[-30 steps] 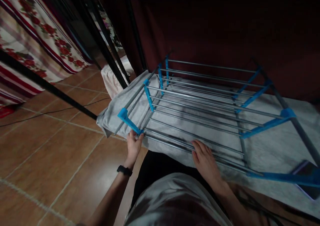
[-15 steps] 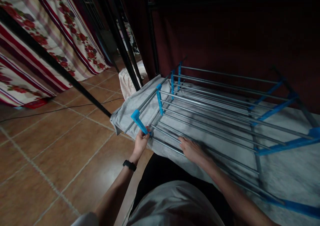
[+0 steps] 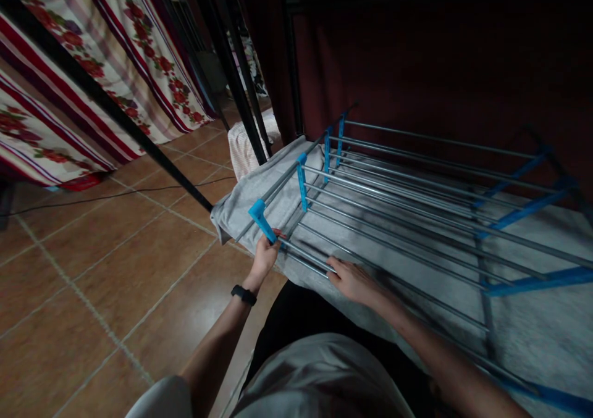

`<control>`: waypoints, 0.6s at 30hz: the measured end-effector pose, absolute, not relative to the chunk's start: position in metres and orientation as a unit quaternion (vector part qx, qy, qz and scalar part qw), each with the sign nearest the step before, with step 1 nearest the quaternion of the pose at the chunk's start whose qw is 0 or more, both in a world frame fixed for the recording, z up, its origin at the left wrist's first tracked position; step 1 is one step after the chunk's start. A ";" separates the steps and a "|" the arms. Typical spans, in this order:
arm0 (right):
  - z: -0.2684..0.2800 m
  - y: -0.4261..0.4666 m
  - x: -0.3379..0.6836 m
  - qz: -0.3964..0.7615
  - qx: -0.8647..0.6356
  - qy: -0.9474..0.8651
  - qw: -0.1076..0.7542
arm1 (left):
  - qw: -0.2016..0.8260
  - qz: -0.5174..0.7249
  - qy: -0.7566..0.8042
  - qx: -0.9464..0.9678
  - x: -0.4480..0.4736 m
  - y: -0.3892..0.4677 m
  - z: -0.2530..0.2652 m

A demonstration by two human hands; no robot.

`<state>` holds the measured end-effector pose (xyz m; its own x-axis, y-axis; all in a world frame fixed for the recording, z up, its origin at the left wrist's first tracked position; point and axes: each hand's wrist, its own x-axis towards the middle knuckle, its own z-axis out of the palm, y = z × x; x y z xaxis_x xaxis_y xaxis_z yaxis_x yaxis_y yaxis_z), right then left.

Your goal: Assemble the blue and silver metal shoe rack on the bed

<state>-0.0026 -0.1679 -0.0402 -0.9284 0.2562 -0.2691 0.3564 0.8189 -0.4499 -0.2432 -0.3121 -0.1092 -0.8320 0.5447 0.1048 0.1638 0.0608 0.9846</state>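
A shoe-rack-like frame (image 3: 393, 189) of grey metal tubes and blue plastic brackets lies in front of me. My left hand (image 3: 265, 256), with a dark band on the wrist, is closed around the lower end of the nearest blue bracket (image 3: 260, 215). In my right hand (image 3: 353, 281) is a metal tube (image 3: 303, 251), gripped with thumb and fingers close to its left end. That end meets the bracket beside my left fingers, which partly hide the joint; I cannot tell whether it is seated.
The frame rests on a grey-covered bed (image 3: 532, 319). Black poles (image 3: 139, 131) stand at the left, before a floral striped curtain (image 3: 152, 54). A dark cable (image 3: 139, 191) crosses the tiled floor (image 3: 152, 270). Dark red cloth (image 3: 417, 78) hangs behind.
My right hand has shifted slightly left along with the tube, whose end now lies against the blue bracket. My left hand keeps its hold. The whole view has shifted slightly.
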 end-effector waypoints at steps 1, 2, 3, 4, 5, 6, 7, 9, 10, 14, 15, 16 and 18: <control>-0.039 -0.170 -0.009 -0.260 0.155 0.949 0.092 | 0.147 0.638 0.713 0.251 -0.243 -0.312 -0.109; -0.037 -0.172 -0.017 -0.266 0.150 0.949 0.084 | 0.146 0.637 0.713 0.254 -0.243 -0.311 -0.109; -0.035 -0.175 -0.027 -0.272 0.145 0.948 0.075 | 0.147 0.636 0.713 0.256 -0.242 -0.310 -0.109; -0.034 -0.179 -0.037 -0.278 0.142 0.948 0.067 | 0.145 0.636 0.714 0.254 -0.241 -0.310 -0.108; -0.032 -0.182 -0.048 -0.285 0.138 0.946 0.063 | 0.141 0.635 0.717 0.251 -0.240 -0.310 -0.108; -0.031 -0.185 -0.059 -0.292 0.135 0.945 0.060 | 0.132 0.634 0.720 0.249 -0.239 -0.310 -0.107; -0.031 -0.187 -0.069 -0.296 0.133 0.944 0.059 | 0.120 0.631 0.725 0.249 -0.237 -0.311 -0.107; -0.033 -0.190 -0.088 -0.295 0.140 0.943 0.062 | 0.091 0.620 0.738 0.249 -0.234 -0.313 -0.107; -0.034 -0.190 -0.095 -0.292 0.147 0.943 0.064 | 0.082 0.616 0.744 0.247 -0.234 -0.315 -0.107; -0.042 -0.190 -0.108 -0.283 0.155 0.943 0.077 | 0.084 0.592 0.763 0.246 -0.233 -0.322 -0.103; -0.044 -0.190 -0.108 -0.284 0.153 0.943 0.080 | 0.084 0.582 0.768 0.252 -0.233 -0.323 -0.102; -0.045 -0.190 -0.108 -0.285 0.153 0.943 0.082 | 0.082 0.572 0.774 0.257 -0.232 -0.323 -0.100; -0.048 -0.192 -0.107 -0.290 0.157 0.940 0.084 | 0.075 0.558 0.786 0.256 -0.232 -0.323 -0.097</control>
<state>-0.1074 -0.1918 -0.0480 -0.9366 0.2472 -0.2484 0.3442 0.7820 -0.5196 -0.2317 -0.3230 -0.0970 -0.8578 0.4861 0.1671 0.3176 0.2456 0.9158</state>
